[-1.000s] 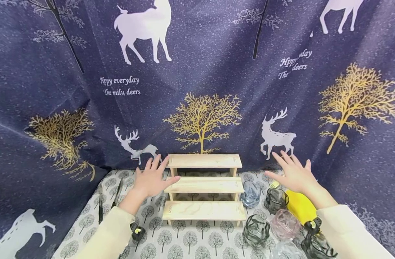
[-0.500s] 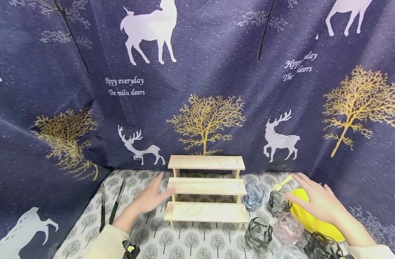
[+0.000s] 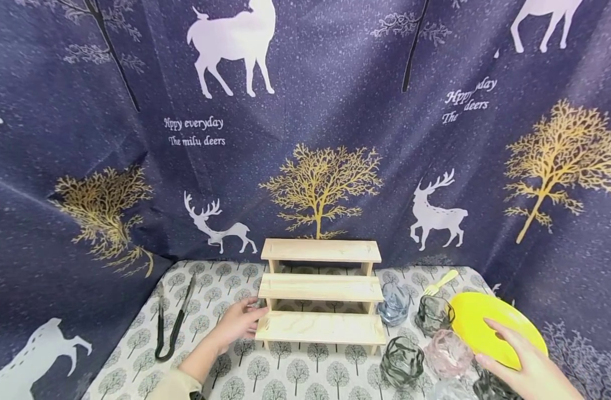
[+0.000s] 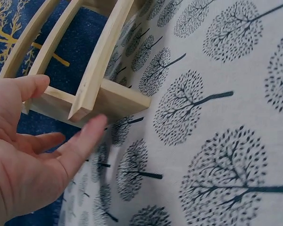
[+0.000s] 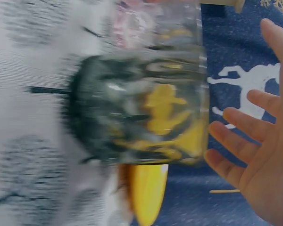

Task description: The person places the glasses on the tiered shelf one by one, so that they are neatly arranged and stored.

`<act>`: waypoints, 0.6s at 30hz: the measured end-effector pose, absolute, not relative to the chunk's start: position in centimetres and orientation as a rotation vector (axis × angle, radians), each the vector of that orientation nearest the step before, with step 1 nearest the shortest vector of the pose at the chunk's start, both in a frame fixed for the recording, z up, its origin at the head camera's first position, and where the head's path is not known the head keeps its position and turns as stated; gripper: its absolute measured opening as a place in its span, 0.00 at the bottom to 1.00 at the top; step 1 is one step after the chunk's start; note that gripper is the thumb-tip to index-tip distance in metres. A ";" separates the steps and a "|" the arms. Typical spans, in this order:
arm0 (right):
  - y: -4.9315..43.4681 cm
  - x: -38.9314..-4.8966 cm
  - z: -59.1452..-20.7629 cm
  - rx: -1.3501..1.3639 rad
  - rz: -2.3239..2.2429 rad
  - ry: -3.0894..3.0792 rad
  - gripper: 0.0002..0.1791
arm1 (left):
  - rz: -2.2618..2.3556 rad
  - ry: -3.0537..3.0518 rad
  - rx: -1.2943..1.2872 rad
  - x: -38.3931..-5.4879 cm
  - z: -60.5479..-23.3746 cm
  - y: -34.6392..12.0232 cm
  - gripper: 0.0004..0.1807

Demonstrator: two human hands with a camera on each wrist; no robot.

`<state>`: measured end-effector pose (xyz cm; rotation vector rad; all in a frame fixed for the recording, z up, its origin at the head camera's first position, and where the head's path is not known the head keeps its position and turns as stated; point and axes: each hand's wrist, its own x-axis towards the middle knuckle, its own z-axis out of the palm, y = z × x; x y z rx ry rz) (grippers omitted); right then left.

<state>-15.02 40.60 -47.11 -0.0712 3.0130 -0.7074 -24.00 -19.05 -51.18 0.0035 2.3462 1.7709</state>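
Observation:
A three-step wooden display stand point(image 3: 321, 326) occupies the middle of the cloth-covered table. My left hand point(image 3: 237, 323) is at the stand's left end, fingers apart and loosely bent; in the left wrist view the hand point(image 4: 30, 155) lies close beside the side boards, and contact is unclear. My right hand point(image 3: 530, 366) hovers over the yellow plate point(image 3: 466, 311) with nothing in it. In the right wrist view its spread fingers are beside the rim of a dark tinted glass point(image 5: 118, 108). Partly hidden by this hand is a dark glass point(image 3: 491, 386).
Right of the stand are a blue glass point(image 3: 394, 305), a grey glass point(image 3: 434, 315), a pink glass point(image 3: 447, 353), a dark green glass point(image 3: 402, 364) and a clear glass point(image 3: 450, 390). A yellow fork point(image 3: 441, 282) lies behind them. Black-handled tongs point(image 3: 169, 336) lie at left. A curtain point(image 3: 325, 111) hangs behind.
Both hands have lowered from above the table. The left has come to the stand's lower left end; the right has moved right and nearer, down toward the plate and glasses.

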 end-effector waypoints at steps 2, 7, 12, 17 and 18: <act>40.8 -14.5 -48.0 -0.038 -0.711 3.012 0.50 | 1.810 2.307 0.009 -24.0 -51.5 -19.0 0.42; 41.1 -12.9 -50.3 0.009 -0.808 3.110 0.52 | 1.863 2.234 0.009 -23.9 -52.1 -18.9 0.38; 40.5 -11.4 -52.9 0.162 -0.869 3.280 0.54 | 1.862 2.214 -0.005 -23.8 -52.6 -19.0 0.35; 40.0 -10.9 -55.5 0.280 -1.117 3.449 0.52 | 1.874 2.183 -0.014 -23.8 -53.0 -19.1 0.34; 40.0 -10.9 -55.9 0.257 -1.201 3.463 0.52 | 1.875 2.176 -0.017 -23.8 -53.1 -19.1 0.35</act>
